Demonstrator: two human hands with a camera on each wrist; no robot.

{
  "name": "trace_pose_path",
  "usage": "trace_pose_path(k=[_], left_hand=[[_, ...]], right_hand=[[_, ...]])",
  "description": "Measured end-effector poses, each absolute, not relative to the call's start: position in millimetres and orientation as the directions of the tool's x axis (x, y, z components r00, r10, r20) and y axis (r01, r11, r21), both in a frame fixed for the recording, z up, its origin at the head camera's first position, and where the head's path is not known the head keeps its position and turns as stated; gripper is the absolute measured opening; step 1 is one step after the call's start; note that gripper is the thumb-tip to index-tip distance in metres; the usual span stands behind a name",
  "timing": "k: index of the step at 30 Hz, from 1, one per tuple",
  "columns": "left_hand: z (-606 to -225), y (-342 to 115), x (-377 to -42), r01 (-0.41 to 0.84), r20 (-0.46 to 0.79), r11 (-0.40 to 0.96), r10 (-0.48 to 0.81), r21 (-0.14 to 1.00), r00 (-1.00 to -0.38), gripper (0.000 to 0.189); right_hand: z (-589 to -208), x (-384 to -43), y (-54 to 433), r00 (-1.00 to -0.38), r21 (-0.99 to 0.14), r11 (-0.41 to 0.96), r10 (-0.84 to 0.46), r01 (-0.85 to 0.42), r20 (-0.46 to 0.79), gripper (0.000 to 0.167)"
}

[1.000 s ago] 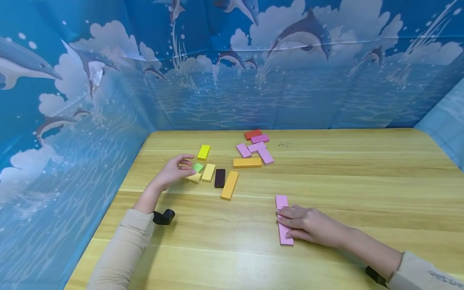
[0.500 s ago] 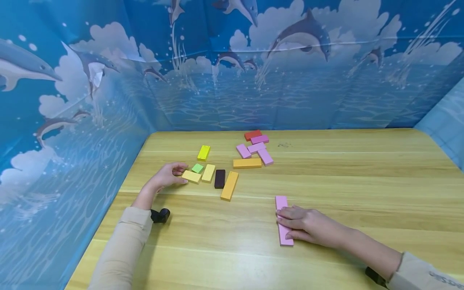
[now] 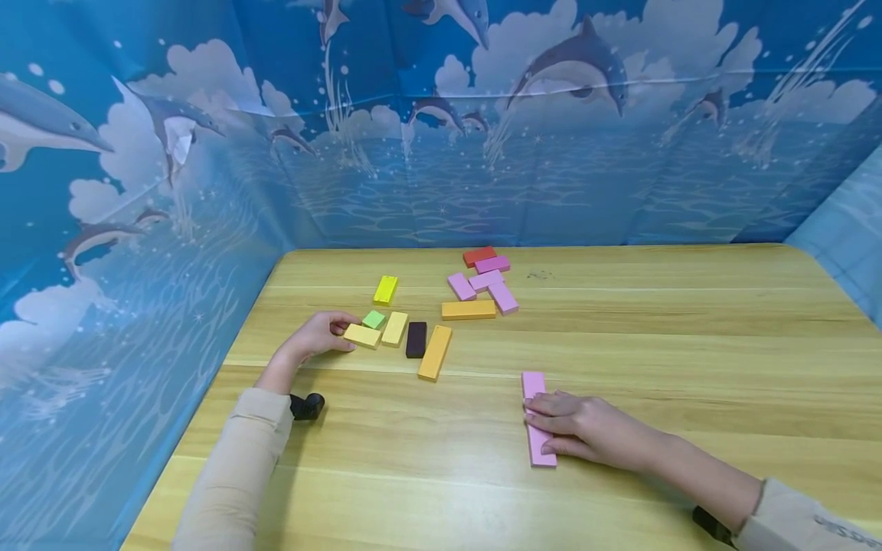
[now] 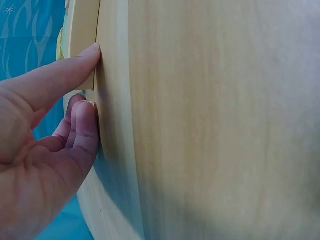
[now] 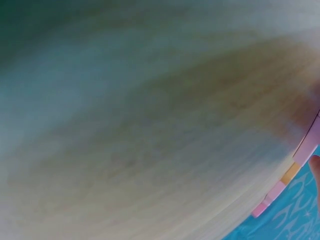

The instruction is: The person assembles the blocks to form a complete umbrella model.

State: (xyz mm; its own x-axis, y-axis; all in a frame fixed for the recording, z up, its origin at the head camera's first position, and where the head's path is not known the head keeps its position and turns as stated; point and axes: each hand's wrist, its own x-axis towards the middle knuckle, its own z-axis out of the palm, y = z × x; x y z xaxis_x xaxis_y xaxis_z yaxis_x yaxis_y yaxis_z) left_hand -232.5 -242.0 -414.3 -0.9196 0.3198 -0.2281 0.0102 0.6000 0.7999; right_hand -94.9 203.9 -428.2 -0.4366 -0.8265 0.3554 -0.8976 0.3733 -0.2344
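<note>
In the head view my left hand (image 3: 318, 335) is at the left end of a pale yellow block (image 3: 362, 336). Its thumb lies along the block's near side and the forefinger reaches over to the far side. The left wrist view has the thumb's tip against the side face of this block (image 4: 84, 30), with the other fingers curled below. Over a long pink strip of blocks (image 3: 541, 453) lies my right hand (image 3: 596, 428), fingers stretched across the top. A green block (image 3: 374, 319) and another pale yellow block (image 3: 395, 330) lie beside the left hand's block.
A dark brown block (image 3: 416, 340) and an orange block (image 3: 435, 353) lie right of the yellow ones. Behind are a bright yellow block (image 3: 386, 290), another orange block (image 3: 468, 310), several pink blocks (image 3: 503, 298) and a red block (image 3: 479, 255). A dolphin-printed cloth (image 3: 441, 184) borders the table.
My left hand has drawn back toward the near left from over the green block and come down around the pale yellow block's end. The right hand stays on the pink strip.
</note>
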Motion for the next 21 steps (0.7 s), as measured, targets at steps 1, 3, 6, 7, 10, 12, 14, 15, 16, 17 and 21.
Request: trace_pose_path(k=[1, 3, 6, 7, 10, 12, 14, 15, 16, 17, 21], left_hand=[[-417, -244, -233, 0.041, -0.197, 0.577, 0.345, 0.816, -0.918, 0.044], [-416, -244, -233, 0.048, -0.193, 0.57, 0.355, 0.821, -0.915, 0.04], [-414, -245, -232, 0.056, -0.185, 0.556, 0.368, 0.829, -0.911, 0.038], [-413, -245, -232, 0.048, -0.189, 0.552, 0.365, 0.832, -0.911, 0.038], [-409, -245, -232, 0.004, -0.226, 0.556, 0.345, 0.831, -0.911, 0.04], [-408, -246, -233, -0.021, -0.241, 0.531, 0.348, 0.847, -0.906, 0.042], [-405, -246, -232, -0.053, -0.258, 0.504, 0.348, 0.862, -0.901, 0.044], [-404, -246, -232, -0.075, -0.269, 0.482, 0.349, 0.873, -0.898, 0.045], [-404, -246, -232, -0.099, -0.28, 0.459, 0.346, 0.883, -0.896, 0.047], [-403, -246, -232, -0.122, -0.289, 0.433, 0.343, 0.893, -0.894, 0.048], [-403, -246, -231, -0.191, -0.315, 0.359, 0.327, 0.914, -0.891, 0.051]], right_hand=[[-429, -95, 204, -0.437, -0.236, 0.373, -0.827, -0.897, 0.355, 0.041], [-429, -96, 204, -0.433, -0.238, 0.368, -0.828, -0.899, 0.356, 0.04], [-428, -95, 204, -0.432, -0.242, 0.365, -0.83, -0.899, 0.352, 0.04], [-427, -95, 204, -0.43, -0.245, 0.362, -0.832, -0.899, 0.351, 0.04], [-426, -95, 204, -0.428, -0.247, 0.359, -0.834, -0.9, 0.349, 0.04], [-426, -96, 204, -0.426, -0.246, 0.357, -0.836, -0.901, 0.347, 0.04], [-426, -96, 204, -0.426, -0.249, 0.356, -0.837, -0.901, 0.344, 0.04], [-426, -96, 204, -0.427, -0.251, 0.357, -0.837, -0.9, 0.341, 0.04], [-426, -96, 204, -0.429, -0.256, 0.357, -0.837, -0.898, 0.339, 0.04], [-426, -96, 204, -0.429, -0.257, 0.357, -0.838, -0.898, 0.338, 0.04], [-426, -97, 204, -0.418, -0.248, 0.348, -0.842, -0.904, 0.342, 0.04]])
